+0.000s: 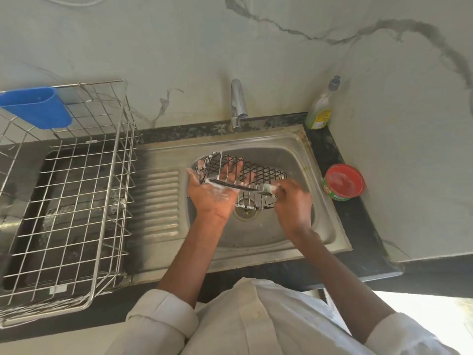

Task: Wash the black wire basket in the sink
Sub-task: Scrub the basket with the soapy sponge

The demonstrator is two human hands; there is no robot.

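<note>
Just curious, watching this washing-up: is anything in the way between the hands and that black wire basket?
Nothing visible. The left hand supports the soapy black wire basket from below over the sink, and the right hand grips its right end.

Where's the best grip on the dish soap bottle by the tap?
Probably the dish soap bottle body at mid-height, hands coming from the sink side. It stands upright in the counter corner with the wall behind and to its right, so only the front-left is free; the narrow pump top offers less hold.
</note>
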